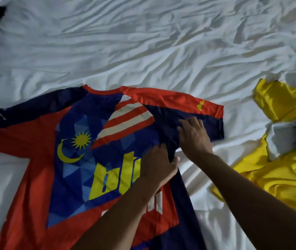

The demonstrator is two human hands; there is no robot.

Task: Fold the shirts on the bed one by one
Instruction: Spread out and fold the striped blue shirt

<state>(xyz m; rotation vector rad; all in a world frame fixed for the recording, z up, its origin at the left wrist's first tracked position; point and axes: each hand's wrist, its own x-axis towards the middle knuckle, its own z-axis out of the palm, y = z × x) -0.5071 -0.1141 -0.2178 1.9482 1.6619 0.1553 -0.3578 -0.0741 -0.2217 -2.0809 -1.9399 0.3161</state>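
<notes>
Jersey (53, 159) flat | your right hand (195, 136) spread on its sleeve (210, 114), likely fixing the fold line | left hand (158, 165) at armpit, grip indeterminate

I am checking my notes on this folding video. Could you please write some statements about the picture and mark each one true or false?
1. The red and blue shirt lies spread out on the white sheet. True.
2. Both hands are on the sleeve at the picture's left. False: the left hand and the right hand are at the shirt's other side, and the right hand lies on that sleeve.
3. The yellow shirt is neatly folded. False: it lies crumpled at the right.
4. A white and purple garment lies on the yellow shirt. True.
</notes>
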